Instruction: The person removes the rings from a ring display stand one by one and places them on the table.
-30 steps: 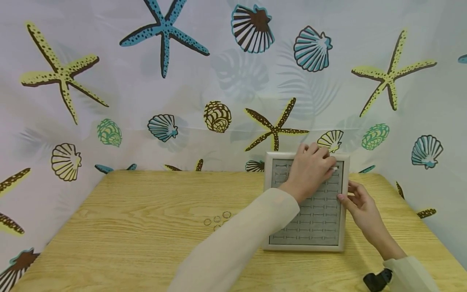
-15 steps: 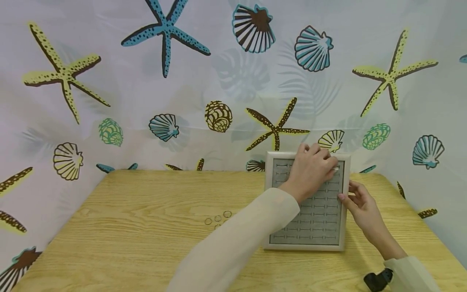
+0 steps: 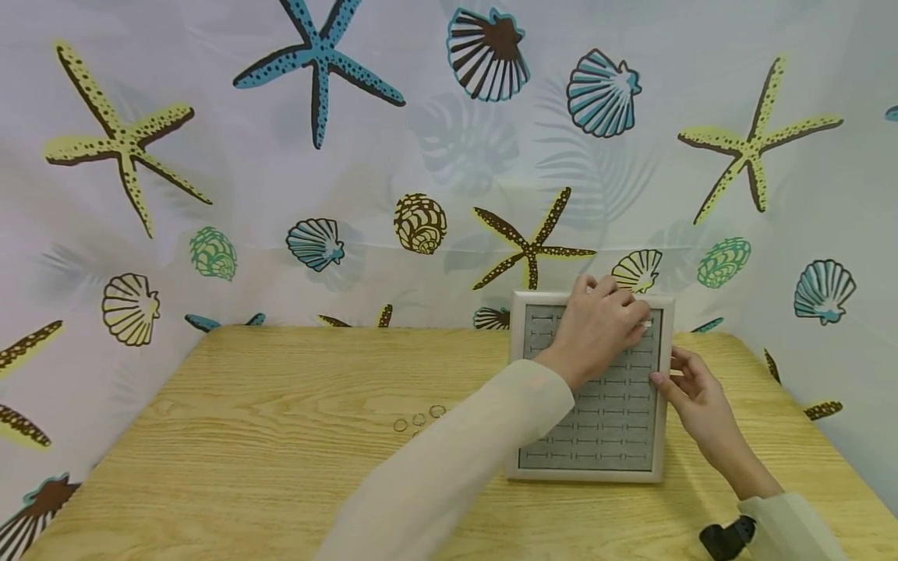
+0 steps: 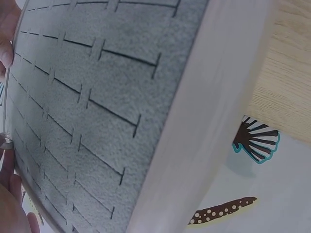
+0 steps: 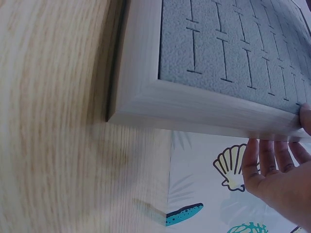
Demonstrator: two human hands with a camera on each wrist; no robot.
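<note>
A ring display board (image 3: 585,475), with grey slotted foam in a pale wooden frame, stands propped upright on the table. My left hand (image 3: 599,327) reaches across its upper part, fingers at the top right row of slots. In the left wrist view, a silver ring (image 4: 6,141) is pinched by the left fingers at the foam's edge; only part of it shows. With the thumb on the front and the fingers behind, my right hand (image 3: 701,405) holds the frame's right side. The right wrist view shows those right fingers (image 5: 267,158) against the frame's edge.
Several loose rings (image 3: 437,411) lie on the wooden table (image 3: 245,436) left of the board, partly hidden by the left sleeve (image 3: 456,460). A black device (image 3: 726,538) sits by the right cuff. A shell-and-starfish patterned curtain (image 3: 365,179) hangs behind.
The view has shifted very slightly since the first frame. Both hands keep their places on the board, and the left sleeve has barely moved.
</note>
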